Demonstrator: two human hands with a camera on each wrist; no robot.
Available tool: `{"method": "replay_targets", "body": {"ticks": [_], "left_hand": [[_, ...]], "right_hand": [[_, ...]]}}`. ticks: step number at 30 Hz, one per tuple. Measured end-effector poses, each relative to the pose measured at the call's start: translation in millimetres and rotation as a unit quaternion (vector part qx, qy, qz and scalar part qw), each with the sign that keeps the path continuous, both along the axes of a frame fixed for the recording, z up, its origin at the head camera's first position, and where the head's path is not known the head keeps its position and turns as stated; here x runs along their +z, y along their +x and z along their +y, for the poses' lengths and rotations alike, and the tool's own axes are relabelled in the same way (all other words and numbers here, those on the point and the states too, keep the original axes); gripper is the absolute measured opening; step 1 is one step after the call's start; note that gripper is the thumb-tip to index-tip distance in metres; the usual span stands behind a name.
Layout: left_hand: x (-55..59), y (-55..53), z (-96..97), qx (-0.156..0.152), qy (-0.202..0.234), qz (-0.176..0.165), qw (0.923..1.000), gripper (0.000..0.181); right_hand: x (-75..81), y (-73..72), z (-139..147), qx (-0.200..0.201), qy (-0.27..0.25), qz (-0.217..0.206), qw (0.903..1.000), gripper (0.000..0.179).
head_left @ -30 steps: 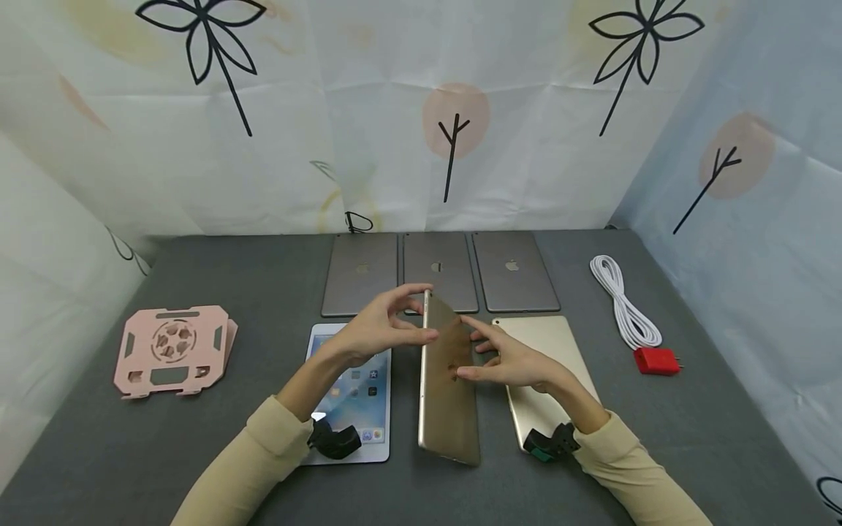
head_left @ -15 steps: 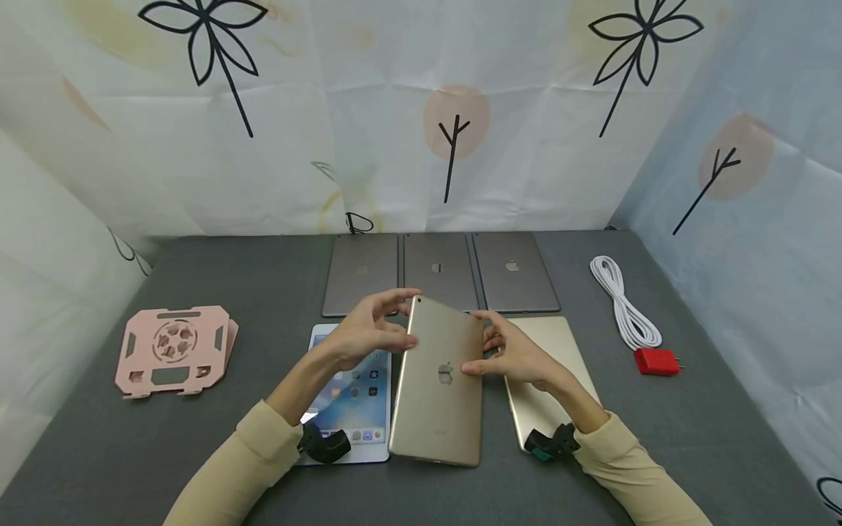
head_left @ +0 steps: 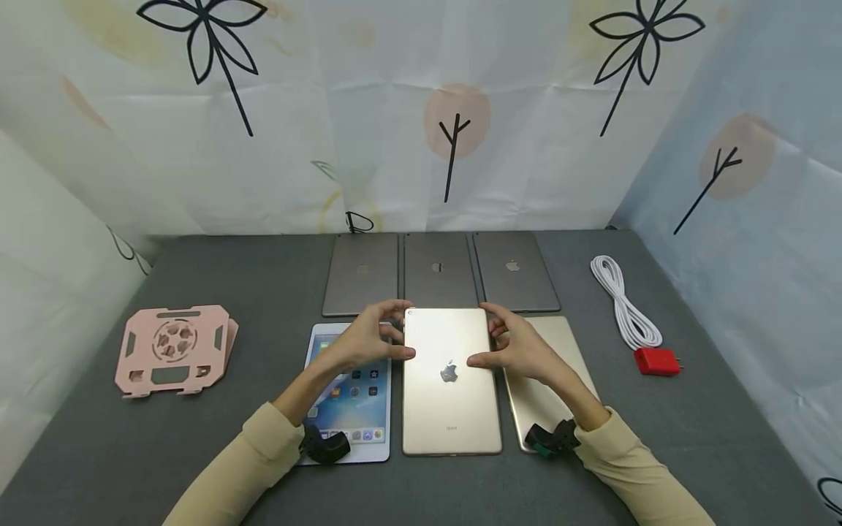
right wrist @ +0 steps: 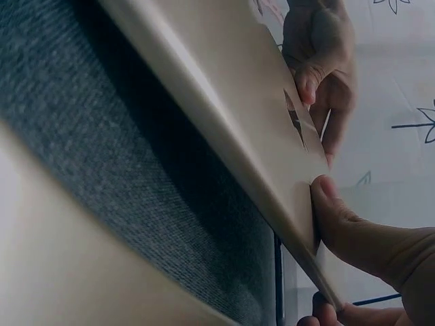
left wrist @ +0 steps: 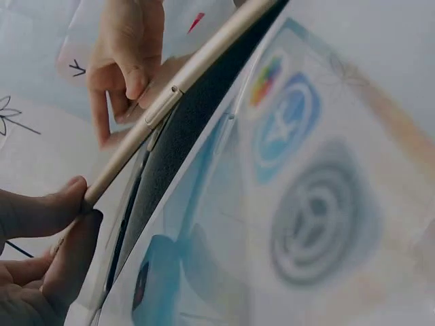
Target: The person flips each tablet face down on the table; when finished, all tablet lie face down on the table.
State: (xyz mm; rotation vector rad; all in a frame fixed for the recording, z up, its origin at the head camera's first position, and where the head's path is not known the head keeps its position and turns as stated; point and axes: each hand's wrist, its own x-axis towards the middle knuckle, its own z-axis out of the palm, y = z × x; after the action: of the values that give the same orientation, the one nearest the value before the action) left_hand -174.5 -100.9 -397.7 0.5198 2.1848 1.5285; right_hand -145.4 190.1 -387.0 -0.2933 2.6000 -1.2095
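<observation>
A gold tablet (head_left: 450, 413) lies back side up in the middle of the head view, its apple logo showing. My left hand (head_left: 365, 340) pinches its left edge near the far corner. In the left wrist view the thumb and fingertips meet around the thin gold rim (left wrist: 129, 146). On the other side my right hand (head_left: 522, 351) grips the right edge, thumb on the back and fingers at the rim. The right wrist view shows the tablet (right wrist: 238, 81) tilted over the grey cloth, its near edge above a dark shadow.
A white tablet (head_left: 368, 420) with its screen lit lies left, another gold tablet (head_left: 552, 351) right. Behind are three grey tablets (head_left: 437, 270) in a row. A pink stand (head_left: 171, 351) sits far left; a white cable (head_left: 621, 303) and red charger (head_left: 656, 361) lie far right.
The gold tablet was on edge, turned sideways between both hands. It has swung round and lowered so its back faces up, and both hands have come down with it.
</observation>
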Motion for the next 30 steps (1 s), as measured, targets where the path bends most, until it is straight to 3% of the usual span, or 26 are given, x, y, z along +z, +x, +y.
{"method": "replay_targets", "body": {"ticks": [7,14,19,30], "left_hand": [[-1.5,-0.9,3.2,0.023,-0.081,0.043,0.9955,0.076],[-3.8,-0.7,7.0,0.017,-0.158,0.077,0.9843,0.077],[-3.8,-0.4,8.0,0.016,-0.182,0.084,0.9795,0.076],[-0.7,-2.8,12.8,0.014,-0.208,0.083,0.9744,0.075]], "right_hand": [[-4.6,-3.5,0,0.019,0.007,0.013,0.9997,0.094],[-9.2,-4.4,-1,0.043,0.042,0.013,0.9981,0.095],[-9.7,-4.1,-4,0.044,0.066,0.012,0.9968,0.096],[-8.1,-6.5,-5,0.038,0.068,-0.016,0.9968,0.096]]}}
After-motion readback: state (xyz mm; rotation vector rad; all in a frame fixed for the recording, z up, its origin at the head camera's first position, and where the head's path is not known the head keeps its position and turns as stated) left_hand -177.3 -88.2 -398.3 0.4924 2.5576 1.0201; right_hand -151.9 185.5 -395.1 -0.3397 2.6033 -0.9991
